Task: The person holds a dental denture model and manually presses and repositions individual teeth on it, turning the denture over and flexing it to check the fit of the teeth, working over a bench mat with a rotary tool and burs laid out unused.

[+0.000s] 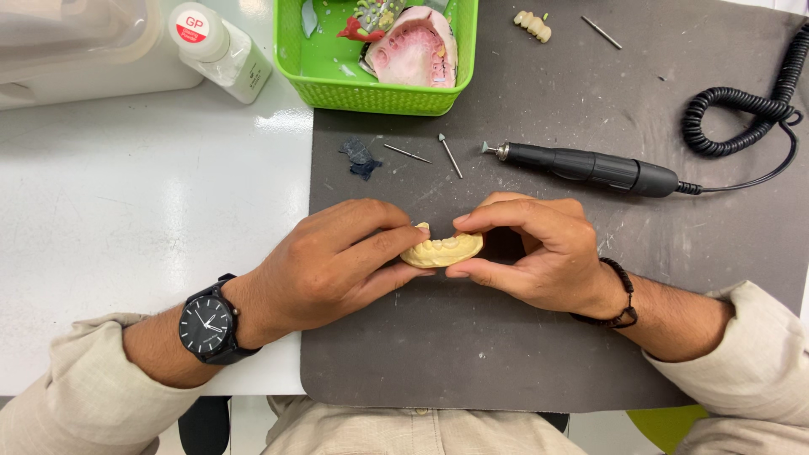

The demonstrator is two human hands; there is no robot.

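At the frame's centre, over the dark mat, I pinch the yellow dental cast between both hands, my left hand clasping its left end, my right hand its right.

Pale yellow dental cast, teeth upward, over grey mat.

Between my left hand and right hand I see a pale yellow dental cast. Under them lies a dark grey mat on a white table. Beyond my right hand the handpiece is black, its coiled cord black too. Beyond my left, a bright green basket holds a pink model. My wristwatch is black.
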